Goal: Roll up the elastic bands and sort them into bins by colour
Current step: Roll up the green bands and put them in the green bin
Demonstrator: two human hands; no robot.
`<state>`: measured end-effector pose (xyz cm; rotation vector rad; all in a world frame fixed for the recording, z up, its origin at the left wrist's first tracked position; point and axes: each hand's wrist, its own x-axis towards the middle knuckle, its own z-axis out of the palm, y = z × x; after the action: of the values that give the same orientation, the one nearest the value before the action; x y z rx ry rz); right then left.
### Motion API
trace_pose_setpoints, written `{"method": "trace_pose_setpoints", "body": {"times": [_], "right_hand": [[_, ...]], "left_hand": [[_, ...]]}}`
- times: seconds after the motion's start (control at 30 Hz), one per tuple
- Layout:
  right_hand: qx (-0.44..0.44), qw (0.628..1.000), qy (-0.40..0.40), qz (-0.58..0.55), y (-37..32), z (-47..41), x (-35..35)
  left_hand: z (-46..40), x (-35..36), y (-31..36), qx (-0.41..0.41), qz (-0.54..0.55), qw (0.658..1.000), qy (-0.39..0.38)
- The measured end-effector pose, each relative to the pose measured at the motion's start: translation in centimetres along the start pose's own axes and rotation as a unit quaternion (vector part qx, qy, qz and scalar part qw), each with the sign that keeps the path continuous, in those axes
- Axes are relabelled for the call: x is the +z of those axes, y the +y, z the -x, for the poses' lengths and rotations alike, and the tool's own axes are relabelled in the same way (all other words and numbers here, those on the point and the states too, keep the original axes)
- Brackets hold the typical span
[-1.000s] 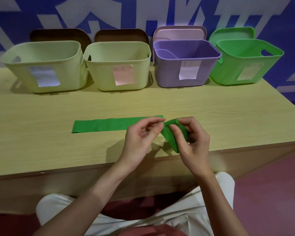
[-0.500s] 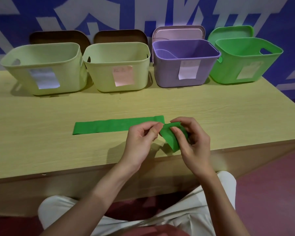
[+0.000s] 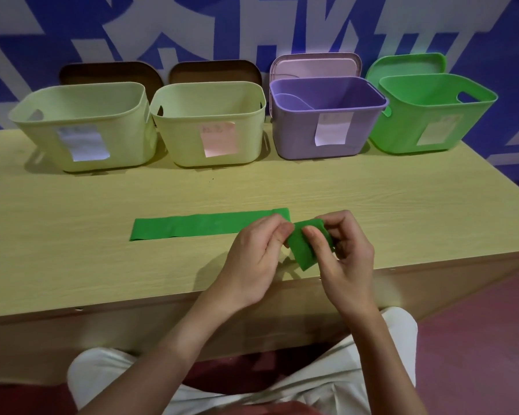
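A green elastic band (image 3: 204,225) lies flat on the counter (image 3: 72,265), stretched out to the left, while its right end is lifted and folded over near the counter's front edge. Both hands work that end. The left hand (image 3: 253,259) pinches the band's folded edge between thumb and fingertips, its grip closed on the material. The right hand (image 3: 346,254) curls around the small rolled part, thumb pressed on its front face, fingers wrapped behind. The rolled part sits between the two hands, just above the counter. Along the back stand four bins: two pale yellow bins (image 3: 84,130), a purple bin (image 3: 327,121) and a green bin (image 3: 432,115).
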<state>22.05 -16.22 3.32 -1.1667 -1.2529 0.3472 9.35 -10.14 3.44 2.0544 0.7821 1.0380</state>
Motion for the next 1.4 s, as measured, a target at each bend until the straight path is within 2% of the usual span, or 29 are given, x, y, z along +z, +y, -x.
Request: {"method": "trace_pose_setpoints", "body": {"times": [0.17, 0.43, 0.6, 0.8, 1.1, 1.27, 1.4], "right_hand": [[0.000, 1.000, -0.025, -0.014, -0.2, 0.0, -0.4], [0.026, 0.999, -0.018, -0.024, 0.1, 0.0, -0.9], [0.040, 0.999, -0.001, -0.018, 0.4, 0.4, -1.0], [0.028, 0.999, -0.006, -0.019, 0.1, 0.5, -0.9], [-0.007, 0.999, -0.041, 0.033, 0.6, 0.6, -1.1], [0.030, 0.999, -0.017, -0.014, 0.4, 0.5, -1.1], [0.050, 0.998, 0.000, -0.042, 0.2, 0.4, -1.2]], "left_hand": [[-0.1, 0.4, 0.2, -0.074, 0.121, 0.990, 0.016], [-0.3, 0.8, 0.4, -0.149, 0.242, 0.958, -0.033], [-0.3, 1.1, 0.0, -0.110, 0.135, 0.985, -0.014], [-0.1, 1.0, 0.0, -0.076, 0.094, 0.992, -0.021], [0.0, 1.3, -0.4, -0.144, 0.193, 0.970, -0.025], [-0.3, 1.8, 0.0, -0.153, 0.226, 0.961, -0.044], [-0.4, 1.6, 0.3, -0.148, 0.225, 0.963, -0.027]]}}
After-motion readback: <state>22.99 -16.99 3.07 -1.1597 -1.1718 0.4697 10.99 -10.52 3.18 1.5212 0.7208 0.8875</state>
